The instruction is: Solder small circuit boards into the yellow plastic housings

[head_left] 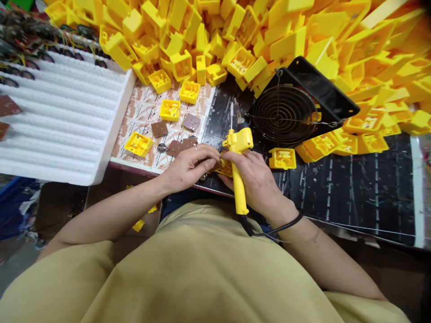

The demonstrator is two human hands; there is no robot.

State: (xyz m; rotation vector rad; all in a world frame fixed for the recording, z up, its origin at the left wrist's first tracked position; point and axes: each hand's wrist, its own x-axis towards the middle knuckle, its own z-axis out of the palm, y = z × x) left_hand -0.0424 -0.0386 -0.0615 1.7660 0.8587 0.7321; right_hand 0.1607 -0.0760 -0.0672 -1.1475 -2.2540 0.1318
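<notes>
My right hand (257,177) is closed around a yellow soldering gun (239,179), its metal tip pointing away from me and its black cord hanging over my wrist. Under the fingers of that hand a yellow plastic housing (225,169) partly shows at the table's front edge. My left hand (188,166) reaches in from the left with its fingertips pinched at this housing; whatever they grip is too small to make out. Close by the left hand lie brown circuit boards (175,148) and a small round metal part (162,147). Another round part (204,177) sits just below its fingers.
Yellow housings (182,27) are heaped across the back. A black fan with a wire guard (281,114) stands at right of centre. Several single housings (138,144) lie on the table. At left, a ribbed white foam tray (67,121) carries wired round parts (20,49).
</notes>
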